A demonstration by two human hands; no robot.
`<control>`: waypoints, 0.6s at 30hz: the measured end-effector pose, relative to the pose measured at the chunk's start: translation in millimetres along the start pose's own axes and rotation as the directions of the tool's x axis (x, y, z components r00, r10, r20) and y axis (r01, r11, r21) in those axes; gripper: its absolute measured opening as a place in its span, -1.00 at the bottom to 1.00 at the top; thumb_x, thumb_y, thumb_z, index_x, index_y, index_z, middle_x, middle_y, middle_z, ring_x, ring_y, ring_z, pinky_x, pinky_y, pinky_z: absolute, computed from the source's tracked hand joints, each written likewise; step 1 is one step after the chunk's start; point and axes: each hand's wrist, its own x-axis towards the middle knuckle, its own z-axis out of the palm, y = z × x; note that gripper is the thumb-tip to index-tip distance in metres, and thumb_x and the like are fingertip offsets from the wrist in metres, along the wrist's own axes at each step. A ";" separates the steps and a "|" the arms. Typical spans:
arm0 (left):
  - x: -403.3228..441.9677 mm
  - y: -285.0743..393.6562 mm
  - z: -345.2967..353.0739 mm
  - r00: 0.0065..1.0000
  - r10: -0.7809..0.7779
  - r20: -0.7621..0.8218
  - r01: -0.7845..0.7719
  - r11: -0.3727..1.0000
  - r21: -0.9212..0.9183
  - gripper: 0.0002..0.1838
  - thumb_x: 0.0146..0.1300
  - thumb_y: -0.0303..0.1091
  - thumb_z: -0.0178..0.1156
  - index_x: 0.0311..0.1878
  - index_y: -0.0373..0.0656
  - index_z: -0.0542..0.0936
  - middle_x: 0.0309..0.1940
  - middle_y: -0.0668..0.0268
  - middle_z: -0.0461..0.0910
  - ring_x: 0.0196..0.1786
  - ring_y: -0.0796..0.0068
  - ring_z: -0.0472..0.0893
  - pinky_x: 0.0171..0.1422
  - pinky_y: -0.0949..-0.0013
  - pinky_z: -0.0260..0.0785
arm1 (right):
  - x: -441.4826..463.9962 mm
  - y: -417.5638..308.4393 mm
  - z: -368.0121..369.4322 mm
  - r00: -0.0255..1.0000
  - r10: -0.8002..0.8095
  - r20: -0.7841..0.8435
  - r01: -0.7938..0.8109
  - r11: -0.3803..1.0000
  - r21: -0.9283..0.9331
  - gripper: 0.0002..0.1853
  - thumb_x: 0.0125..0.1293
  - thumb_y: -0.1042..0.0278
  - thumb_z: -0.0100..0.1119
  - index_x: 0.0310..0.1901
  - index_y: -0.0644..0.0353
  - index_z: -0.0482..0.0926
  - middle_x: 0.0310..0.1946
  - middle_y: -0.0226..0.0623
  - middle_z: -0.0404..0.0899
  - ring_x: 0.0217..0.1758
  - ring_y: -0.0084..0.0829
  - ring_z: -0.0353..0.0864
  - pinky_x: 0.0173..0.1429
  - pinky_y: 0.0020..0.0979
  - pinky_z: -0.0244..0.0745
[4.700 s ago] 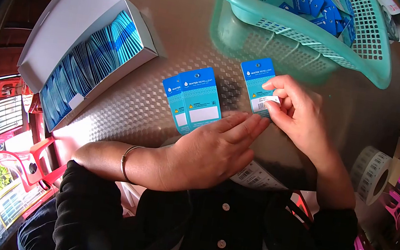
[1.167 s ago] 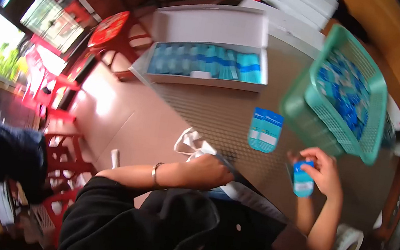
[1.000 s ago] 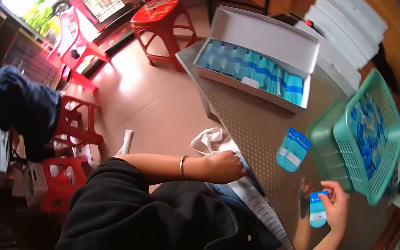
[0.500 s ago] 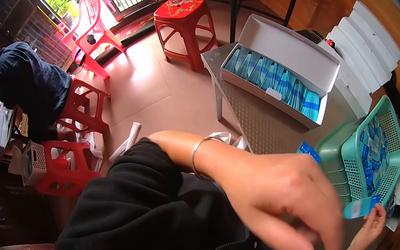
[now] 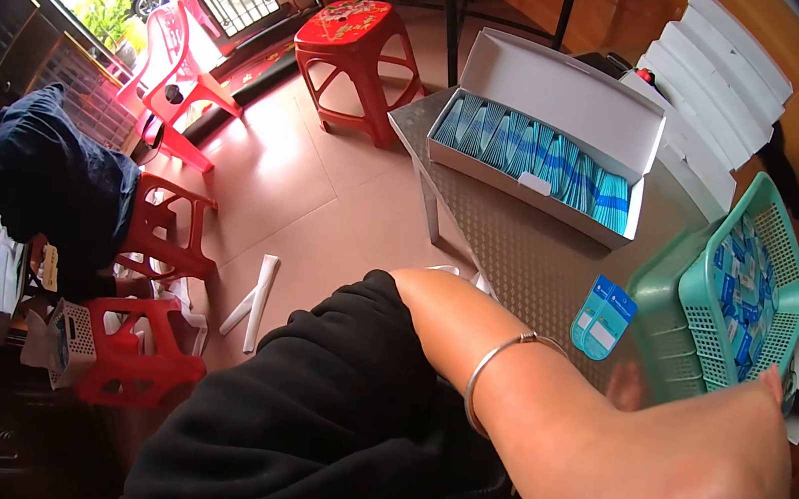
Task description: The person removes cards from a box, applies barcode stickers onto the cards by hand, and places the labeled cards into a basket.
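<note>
My left hand [image 5: 703, 471], a metal bangle on its wrist, reaches across the lower right with its back toward me. Its fingers are hidden, so I cannot tell whether they are closed. Behind it, a fingertip [image 5: 772, 381] shows at the near edge of the green basket [image 5: 692, 288]; it seems to belong to my right hand, otherwise covered. Two overlapping blue-and-turquoise sleeves [image 5: 602, 319] with rounded ends lie on the metal table [image 5: 513, 229]. Small blue-and-white packets [image 5: 745, 295] fill the basket. Beyond, an open white box [image 5: 529, 184] holds tightly packed rows of similar turquoise sleeves [image 5: 538, 157].
Stacked white folded cartons [image 5: 710, 78] stand at the table's far right. Red plastic stools [image 5: 347, 31] and a pink chair [image 5: 181, 69] are on the floor. At left, a person in dark clothing [image 5: 56, 174] bends beside a small white basket [image 5: 74, 343].
My left hand has swung right and down, now covering most of my right hand. The sleeve my right hand held is out of sight. The pair on the table has come into fuller view.
</note>
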 end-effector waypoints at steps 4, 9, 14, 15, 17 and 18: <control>-0.5 -17.9 14.7 0.998 0.067 0.004 -0.067 0.997 0.027 -0.83 0.38 -0.16 0.20 -0.15 0.02 0.69 -0.48 0.41 0.62 -0.50 0.38 0.59 -0.49 0.34 0.36 | -7.1 23.2 8.7 0.991 -0.045 0.127 0.038 0.998 0.059 -0.65 0.41 0.60 0.00 0.22 0.31 0.40 0.32 -0.13 0.32 0.16 -0.39 0.45 0.32 -0.33 0.32; 1.9 -29.2 25.3 0.970 0.240 0.048 -0.244 0.965 0.099 -0.83 0.39 -0.14 0.19 -0.15 0.09 0.71 -0.49 0.47 0.64 -0.53 0.43 0.59 -0.53 0.37 0.34 | -13.3 28.4 20.2 0.970 -0.009 0.244 -0.012 0.996 0.084 -0.68 0.39 0.64 0.00 0.16 0.29 0.45 0.29 -0.15 0.34 0.04 -0.48 0.47 0.23 -0.41 0.39; -28.1 -50.6 76.1 0.972 0.236 -0.011 -0.234 0.967 0.098 -0.84 0.39 -0.16 0.20 -0.22 0.09 0.72 -0.56 0.47 0.59 -0.58 0.44 0.56 -0.57 0.35 0.29 | -19.1 2.4 44.0 0.966 -0.018 0.258 -0.019 0.989 0.144 -0.71 0.36 0.66 0.04 0.10 0.33 0.47 0.22 -0.18 0.38 -0.04 -0.52 0.48 0.13 -0.48 0.43; -28.8 -49.6 75.8 0.975 0.222 0.015 -0.222 0.967 0.123 -0.84 0.38 -0.17 0.20 -0.23 0.07 0.72 -0.57 0.46 0.59 -0.58 0.44 0.55 -0.57 0.35 0.29 | -20.2 -1.0 47.9 0.969 -0.006 0.247 -0.031 0.989 0.147 -0.72 0.35 0.67 0.06 0.07 0.33 0.48 0.19 -0.20 0.40 -0.08 -0.53 0.49 0.08 -0.51 0.44; -33.5 -47.0 64.4 0.973 0.191 0.126 -0.212 0.961 0.178 -0.85 0.38 -0.21 0.21 -0.24 0.02 0.72 -0.57 0.45 0.60 -0.58 0.44 0.56 -0.57 0.36 0.31 | -20.8 -2.5 48.8 0.960 0.013 0.281 -0.055 0.988 0.144 -0.73 0.33 0.67 0.07 0.06 0.32 0.48 0.17 -0.21 0.41 -0.09 -0.54 0.49 0.06 -0.51 0.45; -33.7 -46.2 58.8 0.979 0.170 0.117 -0.188 0.967 0.170 -0.85 0.38 -0.23 0.22 -0.23 -0.02 0.72 -0.56 0.44 0.60 -0.58 0.46 0.56 -0.56 0.38 0.31 | -21.8 -2.7 49.1 0.954 0.020 0.300 -0.066 0.988 0.143 -0.73 0.33 0.68 0.07 0.05 0.32 0.49 0.16 -0.21 0.42 -0.09 -0.54 0.49 0.05 -0.51 0.45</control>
